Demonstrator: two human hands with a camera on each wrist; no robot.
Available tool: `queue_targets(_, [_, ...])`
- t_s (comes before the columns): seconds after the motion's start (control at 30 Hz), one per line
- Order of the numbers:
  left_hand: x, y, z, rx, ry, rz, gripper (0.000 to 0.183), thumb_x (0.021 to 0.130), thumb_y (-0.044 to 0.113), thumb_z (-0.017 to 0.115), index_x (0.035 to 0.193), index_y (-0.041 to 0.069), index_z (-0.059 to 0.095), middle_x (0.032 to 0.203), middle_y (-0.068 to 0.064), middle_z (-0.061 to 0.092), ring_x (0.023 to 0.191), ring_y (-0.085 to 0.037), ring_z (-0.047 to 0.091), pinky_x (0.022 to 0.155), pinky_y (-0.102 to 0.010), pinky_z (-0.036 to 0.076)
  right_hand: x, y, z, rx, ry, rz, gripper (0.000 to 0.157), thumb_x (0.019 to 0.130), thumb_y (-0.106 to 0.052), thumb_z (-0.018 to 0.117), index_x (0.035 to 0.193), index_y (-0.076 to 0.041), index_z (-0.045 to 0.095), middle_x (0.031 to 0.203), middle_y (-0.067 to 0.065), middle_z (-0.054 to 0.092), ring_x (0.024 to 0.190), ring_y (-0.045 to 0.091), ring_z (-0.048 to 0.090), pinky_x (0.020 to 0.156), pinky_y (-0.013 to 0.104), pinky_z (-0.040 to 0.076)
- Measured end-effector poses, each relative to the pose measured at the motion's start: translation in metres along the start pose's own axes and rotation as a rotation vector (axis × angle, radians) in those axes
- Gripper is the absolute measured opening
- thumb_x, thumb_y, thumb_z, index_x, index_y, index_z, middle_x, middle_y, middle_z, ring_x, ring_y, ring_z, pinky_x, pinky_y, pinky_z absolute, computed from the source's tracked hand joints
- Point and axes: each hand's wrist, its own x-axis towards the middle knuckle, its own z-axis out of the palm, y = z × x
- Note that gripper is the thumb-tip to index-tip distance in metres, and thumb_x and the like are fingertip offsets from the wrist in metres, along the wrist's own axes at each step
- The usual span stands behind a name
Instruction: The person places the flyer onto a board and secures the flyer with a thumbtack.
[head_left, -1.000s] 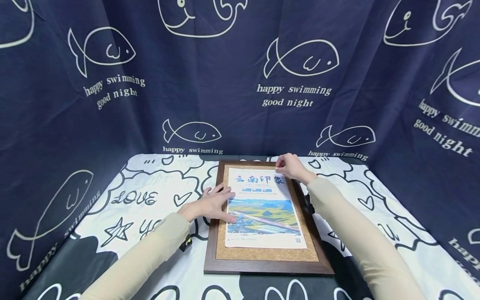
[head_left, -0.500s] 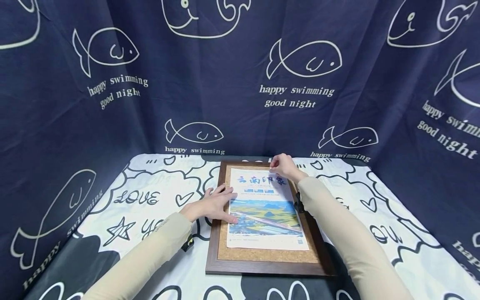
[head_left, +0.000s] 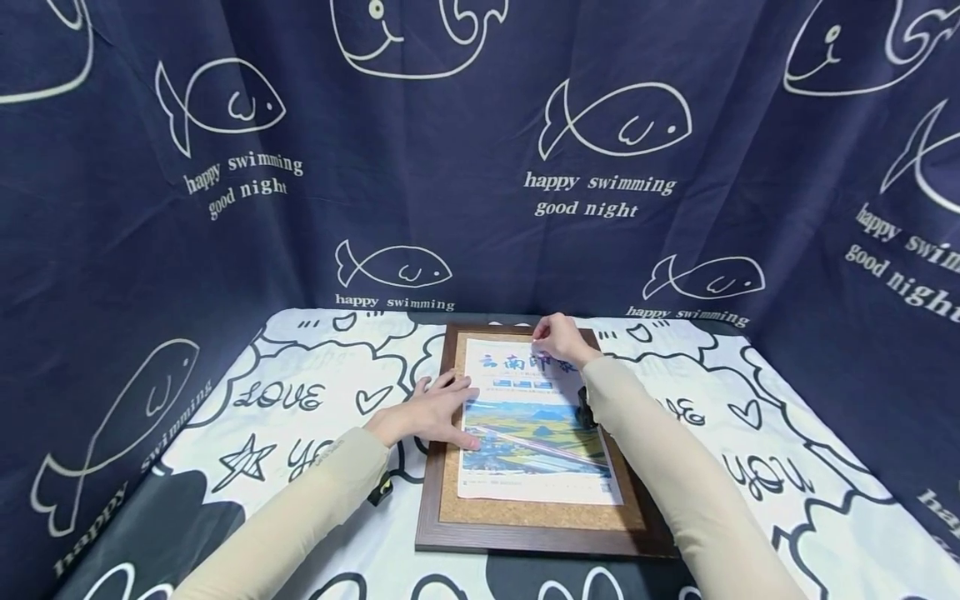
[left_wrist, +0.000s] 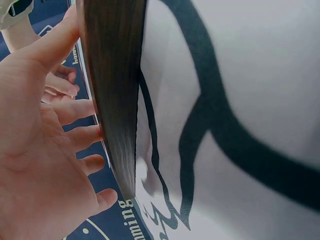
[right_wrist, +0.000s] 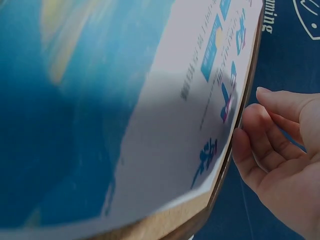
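Observation:
A poster (head_left: 525, 492) with blue lettering and a landscape picture lies on a cork board (head_left: 540, 515) in a dark brown wooden frame (head_left: 525, 537). My left hand (head_left: 431, 414) rests with spread fingers across the board's left side, thumb and fingertips on the poster's left edge. In the left wrist view those fingers reach over the frame (left_wrist: 112, 100). At the poster's top edge my right hand (head_left: 562, 342) has its fingers bent, tips close together. The right wrist view puts its fingertips against the board's top edge; whether they pinch anything is unclear.
The board lies on a white cloth (head_left: 345, 350) with black doodles and lettering. A dark blue curtain (head_left: 480, 183) printed with fish hangs behind and at both sides. Black straps (head_left: 381, 487) show under the sleeves.
My right hand has slid left along the poster's top edge, toward its middle. The left hand stays on the left edge. The whole view shifts slightly.

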Motion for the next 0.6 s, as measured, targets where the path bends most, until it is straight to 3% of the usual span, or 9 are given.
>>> queue_targets(0.17, [-0.001, 0.001, 0.000, 0.012, -0.007, 0.000, 0.092, 0.077, 0.063, 0.070, 0.149, 0.017, 0.037, 0.160, -0.008, 0.025, 0.151, -0.032, 0.009, 0.115, -0.066, 0.008, 0.003, -0.002, 0.006, -0.010, -0.003, 0.030, 0.008, 0.081, -0.006, 0.072, 0.087, -0.001, 0.070, 0.080, 0.009, 0.067, 0.067, 0.014, 0.057, 0.062, 0.023, 0.043])
queue_targets(0.6, [-0.002, 0.003, -0.003, 0.011, -0.017, -0.003, 0.091, 0.077, 0.062, 0.069, 0.149, 0.016, 0.037, 0.161, -0.008, 0.024, 0.151, -0.032, 0.010, 0.115, -0.065, 0.008, 0.014, -0.004, 0.020, -0.027, 0.006, 0.001, 0.007, 0.081, -0.005, 0.071, 0.085, 0.001, 0.070, 0.079, 0.010, 0.068, 0.066, 0.015, 0.057, 0.062, 0.022, 0.043])
